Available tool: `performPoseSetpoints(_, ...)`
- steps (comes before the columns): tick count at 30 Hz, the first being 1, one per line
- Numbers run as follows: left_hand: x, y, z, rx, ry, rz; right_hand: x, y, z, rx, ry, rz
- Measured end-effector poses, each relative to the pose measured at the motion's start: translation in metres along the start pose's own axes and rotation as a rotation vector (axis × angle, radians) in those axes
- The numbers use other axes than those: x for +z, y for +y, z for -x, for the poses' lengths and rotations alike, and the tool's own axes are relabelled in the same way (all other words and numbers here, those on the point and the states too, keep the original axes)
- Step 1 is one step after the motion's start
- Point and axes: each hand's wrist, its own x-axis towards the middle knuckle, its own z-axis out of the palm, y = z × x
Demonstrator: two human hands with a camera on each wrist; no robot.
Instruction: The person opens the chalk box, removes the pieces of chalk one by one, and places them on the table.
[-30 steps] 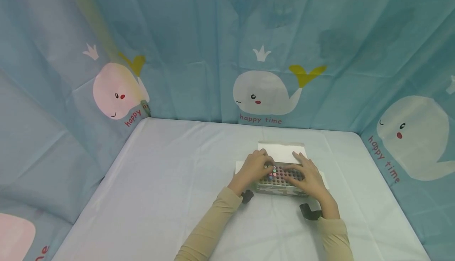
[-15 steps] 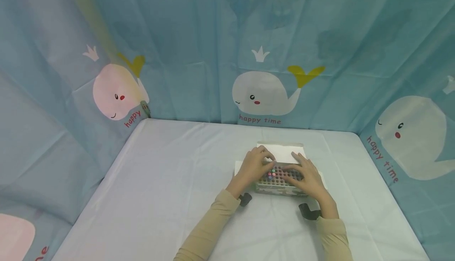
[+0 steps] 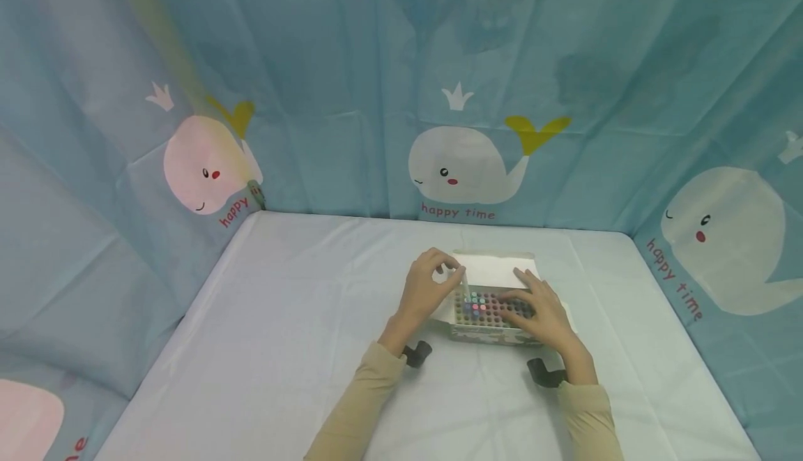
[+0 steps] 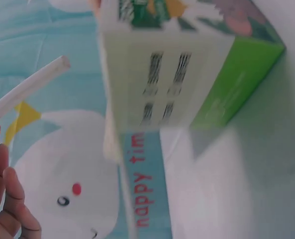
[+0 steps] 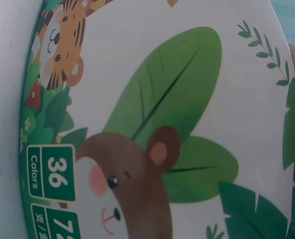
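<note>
An open cardboard box (image 3: pixel 492 335) with a jungle-animal print and "36 Colors" on it stands on the table. Its holed tray (image 3: pixel 495 318) holds several coloured-ended sticks in the left part. My left hand (image 3: pixel 419 292) is up at the box's left, pinching a slim white marker-like stick (image 4: pixel 28 92) over the tray. In the left wrist view the box's barcoded end (image 4: pixel 162 84) fills the upper middle. Spread over the right part of the tray, my right hand (image 3: pixel 542 313) rests with relaxed fingers. The printed box side (image 5: pixel 197 99) fills the right wrist view.
The box's white lid (image 3: pixel 495 268) is folded back behind it, and a flap (image 3: pixel 442 312) sticks out at its left. Black wrist cameras (image 3: pixel 419 353) hang below the wrists. A white cloth (image 3: pixel 282 349) covers the table; a blue whale-print curtain (image 3: pixel 326 98) surrounds it.
My left hand has moved up and to the left from the tray, and a white stick now shows at its fingertips. My right hand and the box have stayed in place.
</note>
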Motion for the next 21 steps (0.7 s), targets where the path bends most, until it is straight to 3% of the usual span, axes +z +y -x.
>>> performPoseSetpoints(12, -0.046, -0.015, 0.007, -0.169, -0.004, -0.022, -0.001, 0.001, 0.000, 0.002, -0.003, 0.001)
performPoseSetpoints(21, -0.072, -0.036, 0.019, -0.320, -0.100, -0.048, -0.001, -0.001, 0.001, -0.010, 0.004, -0.005)
